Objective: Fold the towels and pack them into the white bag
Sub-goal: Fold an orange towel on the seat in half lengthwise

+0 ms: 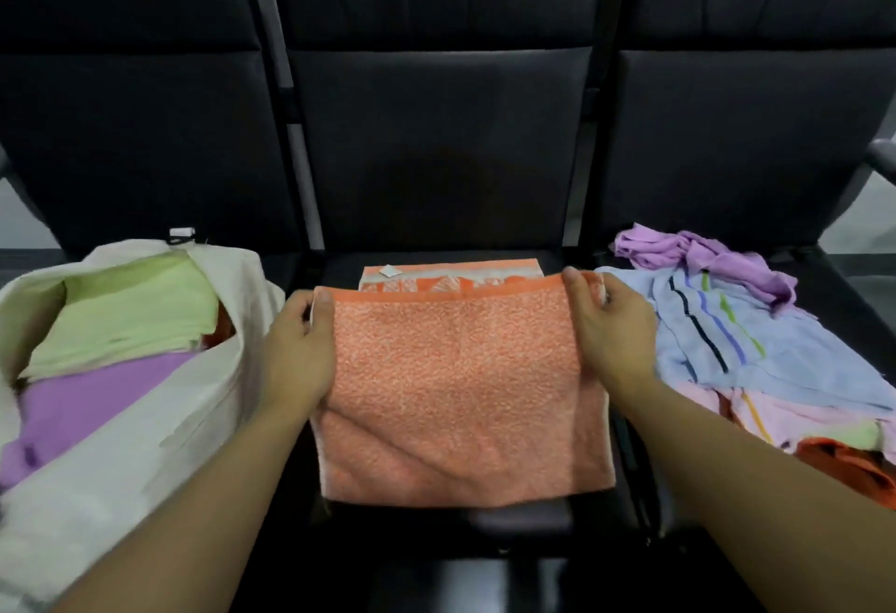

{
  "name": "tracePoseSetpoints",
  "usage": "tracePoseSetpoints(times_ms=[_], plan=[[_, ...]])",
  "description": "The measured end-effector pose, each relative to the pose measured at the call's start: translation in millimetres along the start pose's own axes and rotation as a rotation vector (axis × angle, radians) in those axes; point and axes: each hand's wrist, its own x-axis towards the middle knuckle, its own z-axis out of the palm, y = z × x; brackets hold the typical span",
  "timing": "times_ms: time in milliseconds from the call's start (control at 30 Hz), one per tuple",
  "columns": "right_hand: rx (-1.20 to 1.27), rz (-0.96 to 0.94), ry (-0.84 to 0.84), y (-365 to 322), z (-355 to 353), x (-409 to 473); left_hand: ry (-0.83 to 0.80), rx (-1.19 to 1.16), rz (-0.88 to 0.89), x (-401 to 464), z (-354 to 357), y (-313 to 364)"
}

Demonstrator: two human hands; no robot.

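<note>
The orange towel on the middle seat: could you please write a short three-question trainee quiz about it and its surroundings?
1. True or false: both hands, the left hand and the right hand, pinch the orange towel.
2. Which folded towel lies uppermost in the white bag? A) green B) blue C) orange
3. Fill in: the unfolded pile lies to the person's ____.

Key: 1 true; 2 A, the green towel; 3 right.
</note>
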Motion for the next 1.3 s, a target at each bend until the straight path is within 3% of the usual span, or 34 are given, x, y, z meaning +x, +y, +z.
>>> tracePoseSetpoints(times_ms=[167, 333, 500, 733, 933, 1067, 1200, 1300], plan=[[-0.119, -0.034, -0.016, 20, 75, 101, -0.018, 0.068, -0.034, 107, 62, -19], [-0.462, -0.003, -0.119, 77, 146, 158, -0.146, 0.390, -0.140, 172, 125, -73], [-0.611, -0.180, 0.027, 106, 176, 167, -0.019, 0.645, -0.052, 187, 149, -100], [-0.389, -0.031, 0.042, 101, 143, 148, 0.013, 0.438, -0.100, 158, 120, -78], [-0.449, 0.044, -0.232, 113, 79, 73, -0.234, 0.564, -0.219, 79, 68, -92], [-0.528, 0.174, -0.290, 114, 78, 43, -0.248, 0.536, -0.339, 56, 75, -92], [-0.393, 0.417, -0.346, 103, 87, 45, -0.279, 0.332, -0.550, 61, 82, -83], [-0.294, 0.490, -0.359, 96, 80, 47, -0.293, 0.089, -0.606, 61, 70, -75]])
